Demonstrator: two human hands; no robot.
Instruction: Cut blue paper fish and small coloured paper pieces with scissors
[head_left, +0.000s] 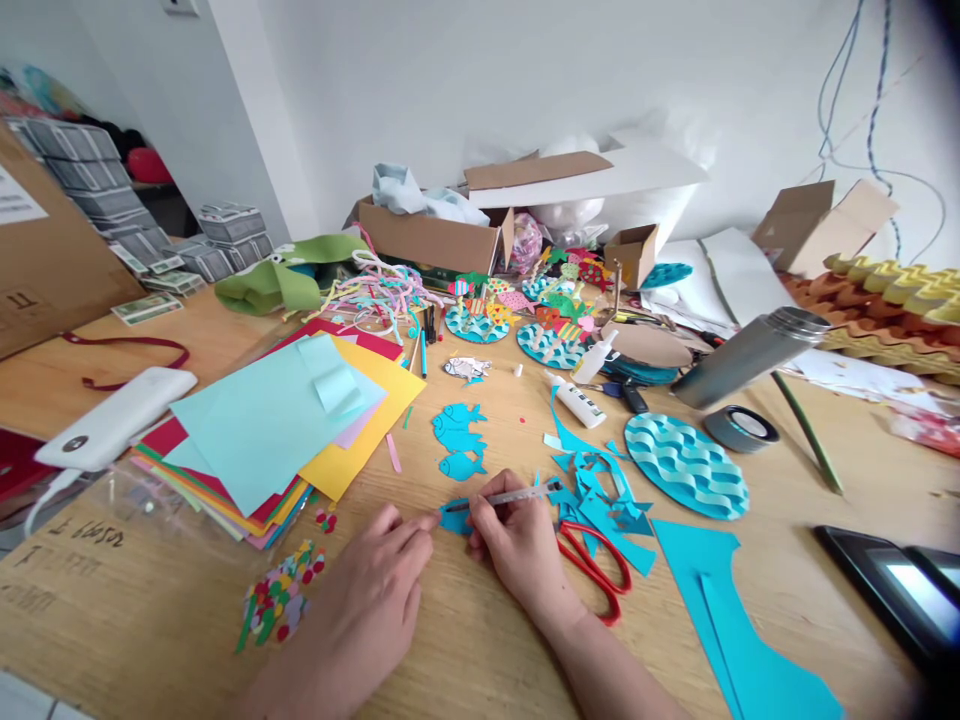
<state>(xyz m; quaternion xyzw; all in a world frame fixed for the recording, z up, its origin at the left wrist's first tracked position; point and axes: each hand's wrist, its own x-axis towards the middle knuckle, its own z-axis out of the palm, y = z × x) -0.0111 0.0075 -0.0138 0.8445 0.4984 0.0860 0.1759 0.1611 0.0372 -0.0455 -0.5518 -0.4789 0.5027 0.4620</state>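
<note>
Several coloured paper sheets (255, 420) fill the frame's left; at lower centre we see our left hand (371, 590), loosely open, touching a small blue paper fish (454, 519), then our right hand (521, 550) gripping a pen (525, 494) over it; right of centre lie red-handled scissors (595, 574).

Two hands are showing, one left hand (375, 585) and one right hand (517, 550), the right gripping one pen (546, 489). One blue fish (454, 520) is lying under that grip's pen tip, and three more blue fish (459, 440) are lying just beyond. One pair of red scissors (598, 577) is resting right of the grip; two glue bottles (579, 402) are sitting beyond it. One wavy blue disc (686, 465) and one grey flask (750, 355) are occupying its right; one white power bank (116, 418) is lying far left.
</note>
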